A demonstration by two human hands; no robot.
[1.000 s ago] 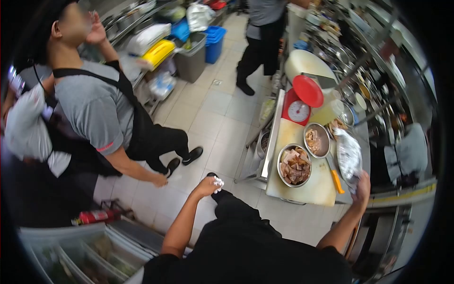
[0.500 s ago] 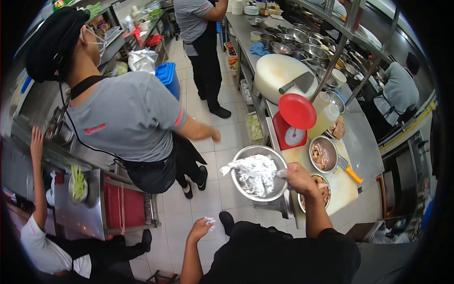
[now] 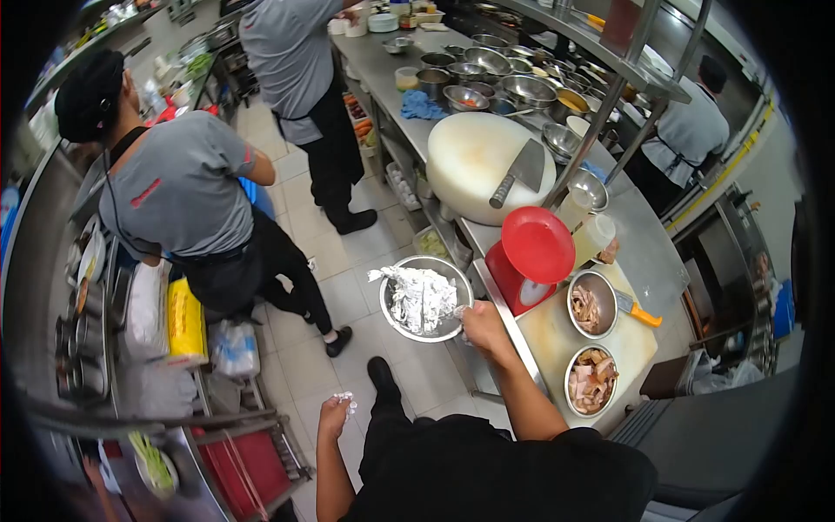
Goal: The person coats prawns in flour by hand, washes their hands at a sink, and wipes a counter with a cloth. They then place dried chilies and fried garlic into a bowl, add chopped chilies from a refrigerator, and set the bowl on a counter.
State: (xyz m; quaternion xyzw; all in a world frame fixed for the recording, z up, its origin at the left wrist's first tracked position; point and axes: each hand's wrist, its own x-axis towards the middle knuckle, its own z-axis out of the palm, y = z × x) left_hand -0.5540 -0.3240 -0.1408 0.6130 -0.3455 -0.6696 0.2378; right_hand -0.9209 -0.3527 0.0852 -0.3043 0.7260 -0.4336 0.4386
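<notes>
My right hand (image 3: 489,331) grips the rim of a round metal bowl (image 3: 386,323) held above the floor, left of the counter. In the bowl lies crumpled silver foil (image 3: 419,300), whose contents, if any, are hidden. A bit of foil sticks out by my right fingers. Lower down, my left hand (image 3: 331,418) is closed on a small crumpled whitish scrap (image 3: 347,402), perhaps foil or tissue. Right of the bowl, a red weighing scale (image 3: 532,248) stands beside a cutting board (image 3: 541,348). Cut meat (image 3: 593,380) and meat strips (image 3: 584,309) fill two metal bowls on the board.
A cleaver (image 3: 522,174) rests on a thick round chopping block (image 3: 461,161). An orange-handled knife (image 3: 642,311) lies by the meat bowls. One co-worker (image 3: 187,178) stands at left, another (image 3: 300,78) ahead, and a third person (image 3: 687,122) at far right. Metal posts (image 3: 600,130) rise from the counter.
The view has turned and moved, with my hands and the bowl now further left. The co-worker at left has moved away and turned towards the left shelving. Both hands keep their hold.
</notes>
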